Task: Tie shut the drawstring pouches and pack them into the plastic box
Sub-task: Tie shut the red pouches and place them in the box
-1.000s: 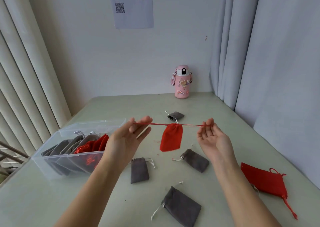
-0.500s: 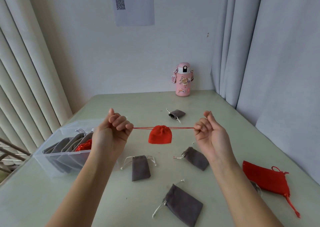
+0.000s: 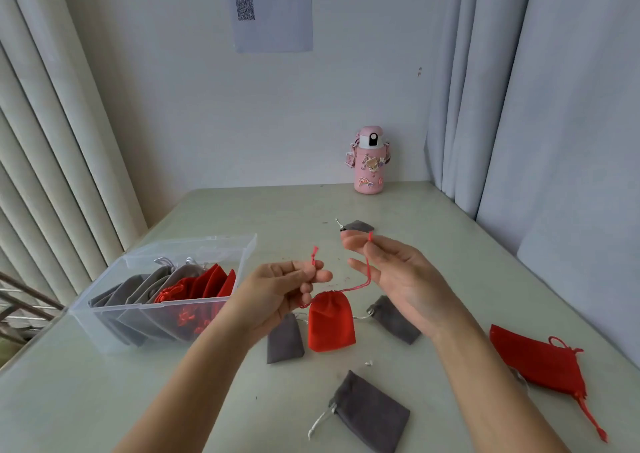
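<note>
- Left grip [image 3: 287, 290]: fingers curled, thumb and forefinger pinching one end of the red cord [image 3: 314, 262]. The cord's knotted tip stands above the knuckles.
- Right grip [image 3: 398, 276]: palm up, fingers nearly straight. The other cord end runs up across them and pokes out past the uppermost finger. Whether it is pinched or merely draped cannot be told.
- Red pouch [image 3: 330, 326]: at 6 o'clock of the two grips and between them, mouth gathered, both cords slack, no knot showing. It is unclear whether it hangs or rests on the surface [image 3: 104, 400].
- Plastic box [image 3: 194, 246]: at 9 o'clock of the left grip, lidless, holding a row of grey and red pouches set on edge.
- Loose stock: grey pouches [image 3: 372, 412] lie at 6 o'clock, just beside the red pouch on either side, and at 12 o'clock beyond the right grip. A second red pouch [image 3: 538, 362] lies at 4 o'clock.
- Likely faults: with the cords slack, the gathered mouth may reopen before a knot forms. The right end, if only draped, may slip off the fingers. Thin ends crossed wrongly would give a knot that pulls out.
- Writing: a paper sheet [image 3: 273, 9] on the wall at 12 o'clock bears a QR code [image 3: 245, 10], and its text is too small to read. The pink bottle [image 3: 370, 165] below carries cartoon stickers, with no brand legible.
</note>
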Tool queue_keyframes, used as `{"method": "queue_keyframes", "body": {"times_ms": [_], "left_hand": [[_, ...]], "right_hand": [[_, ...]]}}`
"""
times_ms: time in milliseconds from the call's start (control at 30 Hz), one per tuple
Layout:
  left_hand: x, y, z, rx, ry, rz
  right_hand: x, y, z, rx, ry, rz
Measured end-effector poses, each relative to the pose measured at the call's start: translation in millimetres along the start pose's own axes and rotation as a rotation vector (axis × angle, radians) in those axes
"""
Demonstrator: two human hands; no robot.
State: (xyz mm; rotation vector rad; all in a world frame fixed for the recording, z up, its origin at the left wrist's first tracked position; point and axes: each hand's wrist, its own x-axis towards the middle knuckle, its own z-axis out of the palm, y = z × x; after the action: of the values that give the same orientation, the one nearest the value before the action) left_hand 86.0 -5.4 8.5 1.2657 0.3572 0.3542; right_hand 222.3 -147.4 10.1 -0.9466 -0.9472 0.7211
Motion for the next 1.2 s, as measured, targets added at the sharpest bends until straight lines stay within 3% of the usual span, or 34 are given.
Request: {"method": "queue_keyframes", "body": {"times_ms": [267, 567, 733, 867, 1000, 1067, 1200], "left_hand": [[-4, -8, 15, 0.211, 0.065, 0.165], [-10, -2, 14, 0.231, -0.187, 0.202], [-11, -2, 18, 0.377, 0.014, 0.296], [-12, 0, 18, 0.243, 0.068, 0.294], [-12, 7, 13, -0.014, -0.034, 0.216], [-11, 9, 8, -0.014, -0.073, 0.230], [-14, 11, 4, 0.281, 0.043, 0.361]], "right_hand": [[-3, 10, 25, -0.240, -0.107, 0.068], [0, 14, 28, -0.281, 0.051, -0.006], [1, 13, 25, -0.202, 0.075, 0.092], [-1, 10, 23, -0.198, -0.024, 0.177], [-2, 12, 19, -0.281, -0.055, 0.210], [-3, 11, 19, -0.196, -0.043, 0.227], [-2, 3, 19, 0.070, 0.039, 0.246]]}}
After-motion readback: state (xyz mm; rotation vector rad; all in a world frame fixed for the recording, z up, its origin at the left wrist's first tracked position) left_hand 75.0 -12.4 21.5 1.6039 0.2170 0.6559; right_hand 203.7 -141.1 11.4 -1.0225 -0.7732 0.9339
